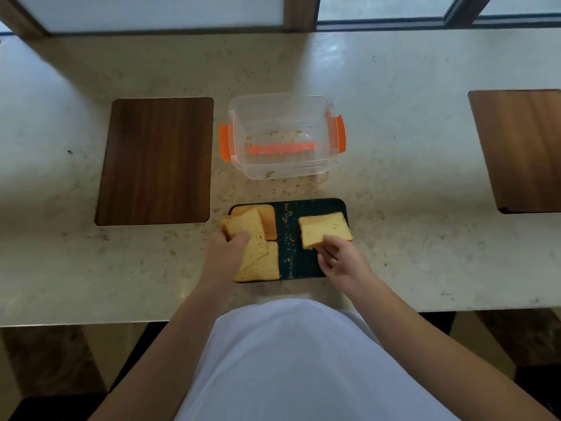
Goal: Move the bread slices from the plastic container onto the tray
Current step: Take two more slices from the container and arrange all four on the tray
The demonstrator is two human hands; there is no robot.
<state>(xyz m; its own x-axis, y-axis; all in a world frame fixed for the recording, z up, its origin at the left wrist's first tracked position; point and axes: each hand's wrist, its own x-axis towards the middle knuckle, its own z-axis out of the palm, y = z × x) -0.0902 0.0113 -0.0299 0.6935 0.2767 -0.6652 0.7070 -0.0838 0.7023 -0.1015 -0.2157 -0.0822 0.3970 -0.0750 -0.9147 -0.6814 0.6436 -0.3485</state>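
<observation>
A dark tray (306,208) lies on the counter in front of me, strewn with crumbs. On its left half lie two bread slices (267,265), and my left hand (226,253) grips a third slice (244,227) tilted above them. My right hand (340,259) pinches another slice (323,230) by its near edge over the tray's right half. Behind the tray stands the clear plastic container (282,135) with orange clips, holding only crumbs.
A dark wooden board (154,161) is set into the pale stone counter at the left, and another (519,150) at the right. Crumbs lie between container and tray. A window frame runs along the back. The counter's front edge is at my waist.
</observation>
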